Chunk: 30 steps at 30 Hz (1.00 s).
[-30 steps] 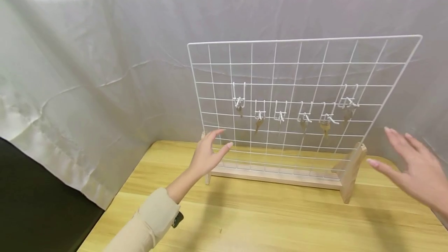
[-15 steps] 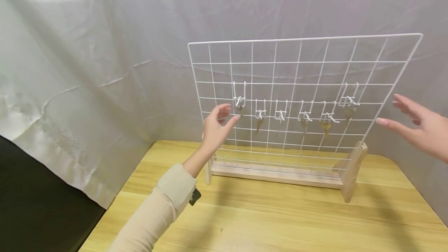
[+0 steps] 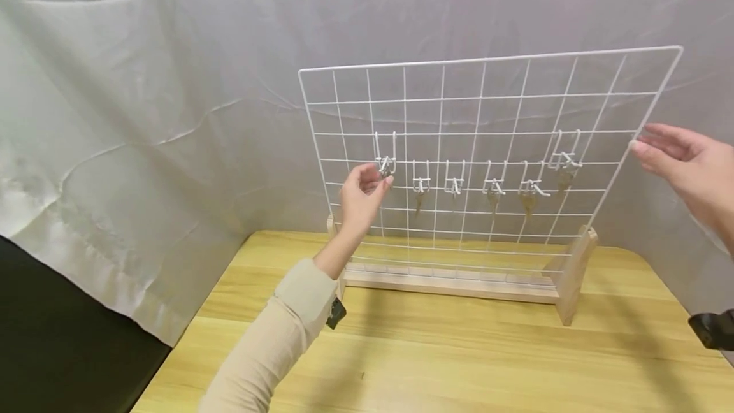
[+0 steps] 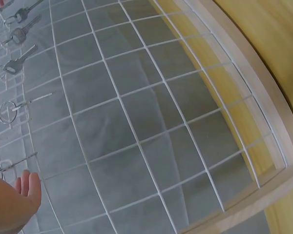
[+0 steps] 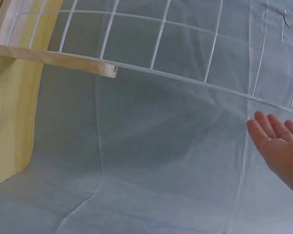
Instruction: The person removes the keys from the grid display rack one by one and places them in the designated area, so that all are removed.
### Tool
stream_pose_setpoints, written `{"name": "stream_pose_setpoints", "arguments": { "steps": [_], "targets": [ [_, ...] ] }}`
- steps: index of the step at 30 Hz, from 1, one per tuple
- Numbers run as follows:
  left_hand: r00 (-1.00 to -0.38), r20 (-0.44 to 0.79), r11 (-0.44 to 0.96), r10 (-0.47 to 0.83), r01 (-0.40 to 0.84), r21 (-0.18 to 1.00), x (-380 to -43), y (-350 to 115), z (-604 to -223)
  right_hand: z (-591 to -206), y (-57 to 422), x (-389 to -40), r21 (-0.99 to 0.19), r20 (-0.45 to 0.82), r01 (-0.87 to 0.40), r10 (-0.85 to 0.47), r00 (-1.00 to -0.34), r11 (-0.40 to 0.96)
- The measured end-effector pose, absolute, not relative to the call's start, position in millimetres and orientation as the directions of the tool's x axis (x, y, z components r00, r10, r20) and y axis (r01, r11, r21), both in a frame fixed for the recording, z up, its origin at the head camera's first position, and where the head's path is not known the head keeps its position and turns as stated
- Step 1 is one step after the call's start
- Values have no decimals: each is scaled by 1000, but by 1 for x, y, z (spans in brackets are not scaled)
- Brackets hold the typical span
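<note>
Silver-grey metal, slim and seen nearly edge-on: that is the key (image 4: 20, 161) hanging from a white wire hook (image 3: 385, 161) high on the left, presumably by its ring. The person's left hand (image 3: 360, 206) is half open around it, thumb and bent fingers set apart on either side, a fit for so small a thing; whether they touch the metal I cannot tell. The hook's two prongs reach up to a horizontal bar of a white wire grid panel (image 3: 484, 59), likely so that it needs no screws. Five matching hooks (image 3: 495, 187) spread rightward, probably spaced to part their keys, among them a brass-coloured key (image 3: 528, 201). At the panel's right edge, the right hand (image 3: 690, 171) is loosely open with nothing in its grasp, a spot suited to steadying; contact there is unclear. Below, a pale wooden stand (image 3: 459, 287) holds the panel up on a yellow wood-grained table (image 3: 470, 362), before a grey curtain (image 3: 201, 69).
</note>
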<state>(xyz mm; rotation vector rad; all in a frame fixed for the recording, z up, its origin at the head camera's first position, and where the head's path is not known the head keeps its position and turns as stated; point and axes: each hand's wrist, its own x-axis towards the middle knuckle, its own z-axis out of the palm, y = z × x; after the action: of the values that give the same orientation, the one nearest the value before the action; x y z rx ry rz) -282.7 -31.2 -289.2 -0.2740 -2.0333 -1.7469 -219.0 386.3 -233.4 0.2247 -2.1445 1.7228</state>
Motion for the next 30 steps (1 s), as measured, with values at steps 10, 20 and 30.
{"name": "stream_pose_setpoints", "arguments": {
  "steps": [10,20,30],
  "targets": [
    [-872,456,171,-177,429,887,-287,-31,-287,-226,374,-235,-914,374,-391,145,-916,-111],
    [-882,422,94,-209,412,906,-292,-23,-293,-221,374,-239,-900,375,-396,139,-917,-184],
    [-852,443,55,-279,447,893,-294,-18,-299,-215,372,-238,-931,289,-324,207,-935,-166]
  ]
}}
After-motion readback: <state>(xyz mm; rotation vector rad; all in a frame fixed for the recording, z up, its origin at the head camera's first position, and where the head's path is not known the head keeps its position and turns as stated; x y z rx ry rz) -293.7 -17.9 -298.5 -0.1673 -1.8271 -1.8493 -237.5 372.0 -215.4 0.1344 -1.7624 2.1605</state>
